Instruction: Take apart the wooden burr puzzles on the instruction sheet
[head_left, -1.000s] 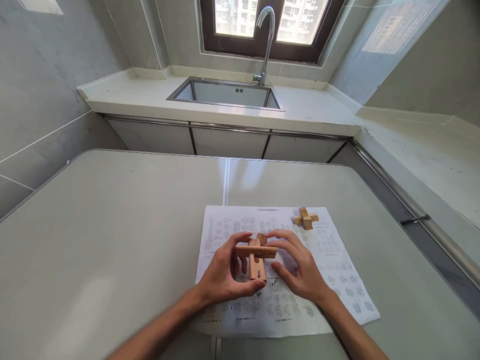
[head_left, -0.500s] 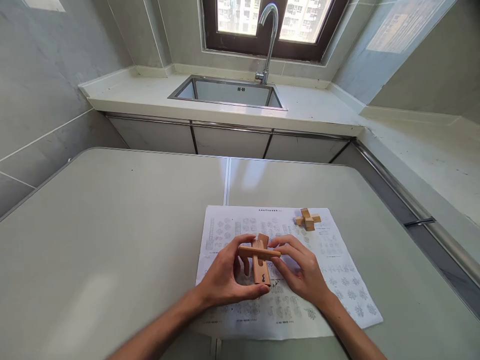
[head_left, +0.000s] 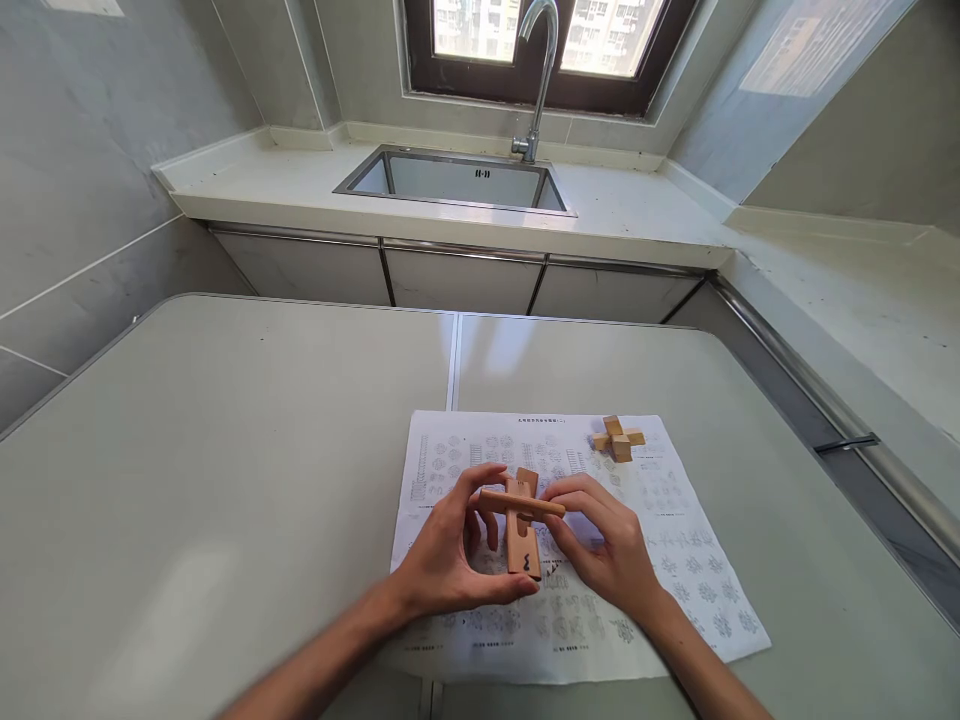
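Head view: a light-brown wooden cross-shaped puzzle piece assembly (head_left: 520,520) is held above a white printed instruction sheet (head_left: 675,560) that is spread on the pale grey counter (head_left: 225,450). It is gripped by the left hand (head_left: 442,560), with the thumb under its lower end and the fingers curled at its left side. The right end of its crossbar is pinched by the fingers of the right hand (head_left: 611,555). A smaller assembled wooden cross puzzle (head_left: 618,438) is seen lying on the sheet's far right corner, well apart from both hands. Beyond, a steel sink (head_left: 457,180) with a curved tap (head_left: 541,70) is set below a window.
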